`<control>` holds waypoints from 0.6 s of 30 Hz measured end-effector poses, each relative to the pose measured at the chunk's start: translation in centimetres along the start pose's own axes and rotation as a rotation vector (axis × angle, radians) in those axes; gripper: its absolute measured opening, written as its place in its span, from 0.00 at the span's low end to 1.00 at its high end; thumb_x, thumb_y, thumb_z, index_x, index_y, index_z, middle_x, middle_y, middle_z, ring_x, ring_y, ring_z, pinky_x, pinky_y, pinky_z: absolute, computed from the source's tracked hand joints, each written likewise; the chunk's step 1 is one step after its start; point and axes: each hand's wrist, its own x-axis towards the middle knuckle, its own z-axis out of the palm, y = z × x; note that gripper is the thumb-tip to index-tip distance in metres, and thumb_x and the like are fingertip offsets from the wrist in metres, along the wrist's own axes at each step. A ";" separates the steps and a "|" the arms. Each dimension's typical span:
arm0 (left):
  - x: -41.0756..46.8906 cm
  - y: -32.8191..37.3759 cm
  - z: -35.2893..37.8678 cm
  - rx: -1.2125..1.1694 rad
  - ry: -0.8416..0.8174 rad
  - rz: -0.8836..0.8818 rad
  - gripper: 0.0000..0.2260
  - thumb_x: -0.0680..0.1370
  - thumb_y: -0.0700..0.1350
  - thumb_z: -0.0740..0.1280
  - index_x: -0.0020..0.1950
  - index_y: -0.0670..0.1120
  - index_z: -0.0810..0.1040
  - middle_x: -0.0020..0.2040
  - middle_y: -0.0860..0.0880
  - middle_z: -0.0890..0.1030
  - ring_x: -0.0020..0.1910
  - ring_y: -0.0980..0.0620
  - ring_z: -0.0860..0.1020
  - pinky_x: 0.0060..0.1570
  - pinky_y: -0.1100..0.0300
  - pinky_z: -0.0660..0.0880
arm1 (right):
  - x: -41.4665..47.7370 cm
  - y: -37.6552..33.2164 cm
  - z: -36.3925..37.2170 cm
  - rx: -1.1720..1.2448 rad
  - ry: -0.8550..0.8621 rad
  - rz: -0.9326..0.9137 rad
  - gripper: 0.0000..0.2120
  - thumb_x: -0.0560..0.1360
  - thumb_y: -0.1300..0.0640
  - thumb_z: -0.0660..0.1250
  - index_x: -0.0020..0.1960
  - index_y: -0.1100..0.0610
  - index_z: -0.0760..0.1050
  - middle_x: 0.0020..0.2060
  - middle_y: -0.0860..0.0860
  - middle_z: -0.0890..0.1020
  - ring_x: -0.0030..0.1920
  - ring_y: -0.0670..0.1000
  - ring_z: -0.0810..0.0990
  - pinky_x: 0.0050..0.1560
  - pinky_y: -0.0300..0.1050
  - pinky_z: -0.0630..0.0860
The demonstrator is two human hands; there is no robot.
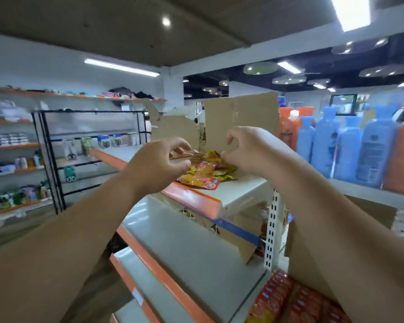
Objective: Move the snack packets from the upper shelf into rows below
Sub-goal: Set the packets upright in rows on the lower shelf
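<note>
Nearest the camera, both bare forearms rise from the lower corners and converge upward. Under and between them the lower shelves [184, 241] stand bare where they show, so I judge the rows below are yet to be filled. Further up, the left hand [159, 164] sits at the left edge of the snack packets [204, 170]. Its fingers [181, 148] are curved and apart from the thumb, with a packet's edge lying in that gap but not clamped. The right hand [250, 150] is at the heap's right edge, its knuckles raised and its lower fingertips touching the wrappers. I cannot tell whether they pinch one. The heap lies flat between the two hands on the upper shelf [240, 194], about equally close to each. Its front packet lies lengthwise along the orange lip and overhangs it slightly. The coming move probably calls for closing inward from both sides and then lowering. Just behind the heap stands torn cardboard [240, 120], and beyond it to the right are blue and orange bottles [336, 148].
</note>
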 end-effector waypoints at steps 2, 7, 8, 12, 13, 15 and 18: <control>0.8 -3.0 -1.0 -0.008 -0.052 -0.025 0.11 0.79 0.54 0.71 0.61 0.61 0.78 0.56 0.60 0.80 0.57 0.57 0.77 0.51 0.56 0.71 | 2.8 -2.4 0.8 -0.055 -0.055 0.009 0.10 0.76 0.46 0.68 0.55 0.48 0.76 0.49 0.49 0.78 0.45 0.51 0.77 0.41 0.43 0.75; 3.9 -11.4 -3.4 -0.008 -0.108 -0.029 0.11 0.79 0.55 0.70 0.60 0.62 0.78 0.55 0.60 0.80 0.57 0.56 0.77 0.54 0.54 0.73 | 9.4 -8.8 3.2 -0.204 -0.179 0.045 0.09 0.77 0.49 0.65 0.54 0.51 0.78 0.51 0.50 0.80 0.48 0.53 0.78 0.38 0.44 0.71; 4.6 -13.1 -3.6 -0.025 -0.115 -0.030 0.11 0.79 0.55 0.70 0.60 0.62 0.78 0.55 0.61 0.80 0.56 0.56 0.77 0.55 0.54 0.74 | 10.7 -9.8 3.9 -0.205 -0.189 0.066 0.09 0.77 0.48 0.65 0.54 0.51 0.78 0.50 0.51 0.81 0.47 0.52 0.79 0.38 0.44 0.72; 7.0 -19.1 -4.3 -0.082 -0.158 -0.020 0.09 0.79 0.55 0.70 0.59 0.63 0.78 0.54 0.62 0.80 0.55 0.60 0.78 0.53 0.55 0.75 | 14.3 -12.6 6.8 -0.230 -0.213 0.134 0.12 0.78 0.47 0.66 0.57 0.52 0.78 0.51 0.51 0.80 0.48 0.52 0.78 0.41 0.46 0.71; 7.5 -20.3 -4.5 -0.090 -0.167 -0.014 0.09 0.79 0.55 0.70 0.59 0.63 0.78 0.54 0.62 0.80 0.54 0.60 0.78 0.53 0.55 0.75 | 14.9 -13.0 7.4 -0.239 -0.219 0.146 0.13 0.78 0.46 0.66 0.58 0.52 0.78 0.51 0.51 0.80 0.49 0.52 0.78 0.42 0.46 0.72; 8.6 -22.1 -4.7 -0.113 -0.184 -0.008 0.09 0.79 0.55 0.70 0.59 0.62 0.79 0.54 0.62 0.80 0.54 0.60 0.78 0.53 0.56 0.76 | 15.8 -13.6 8.4 -0.260 -0.240 0.174 0.12 0.79 0.46 0.65 0.57 0.51 0.79 0.51 0.51 0.81 0.49 0.52 0.79 0.44 0.46 0.73; 10.3 -23.9 -4.6 -0.145 -0.200 0.013 0.10 0.79 0.54 0.71 0.60 0.60 0.80 0.54 0.60 0.81 0.53 0.59 0.79 0.53 0.55 0.78 | 17.3 -13.5 9.6 -0.295 -0.262 0.210 0.12 0.79 0.47 0.65 0.57 0.52 0.79 0.51 0.51 0.81 0.49 0.53 0.79 0.43 0.46 0.72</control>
